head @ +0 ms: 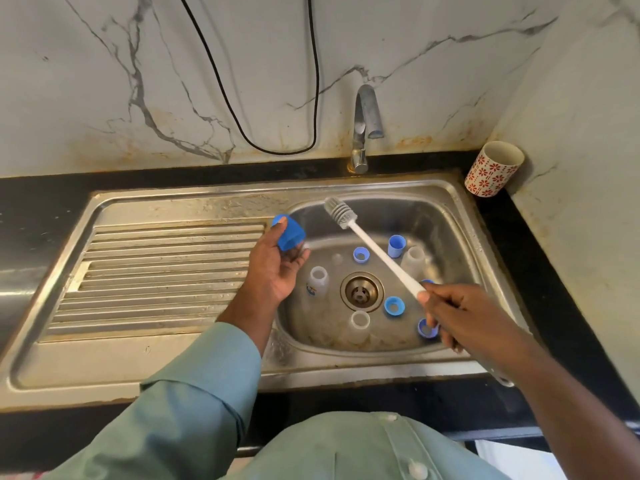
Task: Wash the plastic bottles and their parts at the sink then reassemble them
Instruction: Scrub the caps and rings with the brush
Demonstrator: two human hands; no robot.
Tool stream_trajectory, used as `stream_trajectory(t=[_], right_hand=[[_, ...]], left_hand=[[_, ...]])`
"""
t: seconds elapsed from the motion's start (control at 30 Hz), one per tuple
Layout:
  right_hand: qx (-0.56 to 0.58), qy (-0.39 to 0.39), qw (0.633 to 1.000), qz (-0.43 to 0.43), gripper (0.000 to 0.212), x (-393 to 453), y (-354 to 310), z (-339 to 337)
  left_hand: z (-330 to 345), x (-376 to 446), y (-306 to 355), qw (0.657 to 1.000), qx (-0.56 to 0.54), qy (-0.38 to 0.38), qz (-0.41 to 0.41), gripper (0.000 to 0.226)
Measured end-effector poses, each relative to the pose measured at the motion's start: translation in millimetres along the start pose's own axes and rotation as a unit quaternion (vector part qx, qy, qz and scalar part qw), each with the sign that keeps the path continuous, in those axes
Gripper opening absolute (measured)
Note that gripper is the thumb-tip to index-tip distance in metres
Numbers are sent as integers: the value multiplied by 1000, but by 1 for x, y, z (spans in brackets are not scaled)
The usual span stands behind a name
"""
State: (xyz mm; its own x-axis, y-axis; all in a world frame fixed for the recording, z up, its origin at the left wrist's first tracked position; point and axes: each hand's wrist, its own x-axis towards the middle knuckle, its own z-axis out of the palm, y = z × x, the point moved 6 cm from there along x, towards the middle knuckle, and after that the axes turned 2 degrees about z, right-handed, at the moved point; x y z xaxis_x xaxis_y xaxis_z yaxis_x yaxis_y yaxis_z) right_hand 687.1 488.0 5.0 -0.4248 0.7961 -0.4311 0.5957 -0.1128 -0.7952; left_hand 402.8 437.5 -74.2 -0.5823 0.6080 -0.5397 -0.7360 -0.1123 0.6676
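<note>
My left hand (277,261) holds a blue plastic cap (289,233) over the left rim of the sink basin (446,216), thumb on its top. My right hand (453,313) grips the handle of a white bottle brush (367,244), whose bristle head points up and left toward the cap without touching it. In the basin stand three clear plastic bottles: one with a printed label (317,280), one near the front (360,323) and one at the back right (414,258). Several blue rings and caps lie round the drain, such as a ring (394,305) and a tall cap (396,245).
The drain (362,292) sits in the basin's middle. A ribbed steel drainboard (159,271) lies to the left. The tap (365,126) stands behind the basin; no water runs. A flowered cup (493,168) stands on the black counter at the back right. A black cable (221,88) hangs on the wall.
</note>
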Motion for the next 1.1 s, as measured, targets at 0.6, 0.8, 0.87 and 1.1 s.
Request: stream_trajectory(t=[0.6, 0.8, 0.87, 1.1], right_hand=[[-105, -58, 992, -31, 20, 4, -22, 46], [-100, -34, 994, -32, 24, 13, -41, 44], [-125, -42, 990, -43, 24, 9, -43, 44], [-86, -37, 995, -30, 27, 9, -46, 47]], left_hand=[[18, -17, 7, 997, -9, 33, 76, 15], [32, -19, 12, 988, 121, 12, 100, 13], [27, -11, 26, 989, 85, 51, 108, 23], [30, -15, 25, 993, 68, 12, 93, 17]])
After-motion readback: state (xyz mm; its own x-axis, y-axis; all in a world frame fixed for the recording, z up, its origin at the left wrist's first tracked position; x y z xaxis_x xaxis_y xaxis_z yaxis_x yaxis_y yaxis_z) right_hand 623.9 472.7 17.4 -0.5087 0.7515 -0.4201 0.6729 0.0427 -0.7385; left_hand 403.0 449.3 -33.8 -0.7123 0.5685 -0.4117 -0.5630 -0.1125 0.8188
